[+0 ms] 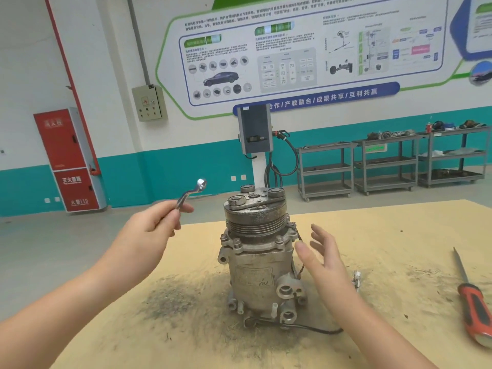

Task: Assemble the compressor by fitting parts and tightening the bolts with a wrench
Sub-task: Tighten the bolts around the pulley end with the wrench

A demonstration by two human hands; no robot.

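Forearms fill the bottom of the view, both reaching in over the tan board, and the left hand is up in the air w/ fingers and thumb curled round the shank of a wrench, pinching it near the lower end. Ring end of the wrench sticks up and to the right of that grip, clear of everything, not touching the compressor. Just right of the grip and a bit lower: the compressor, standing upright on the board, pulley end on top, ported end at the base, a thin black cable trailing out along the board from its foot. Beyond the compressor from the grip, the right hand is flat, fingers straight and spread, holding nothing, palm facing the housing, very close to it; contact can't be told. Further out that way, a small white connector lies on the board. Well off at the far right edge, an orange-handled screwdriver lies on the board, tip pointing away
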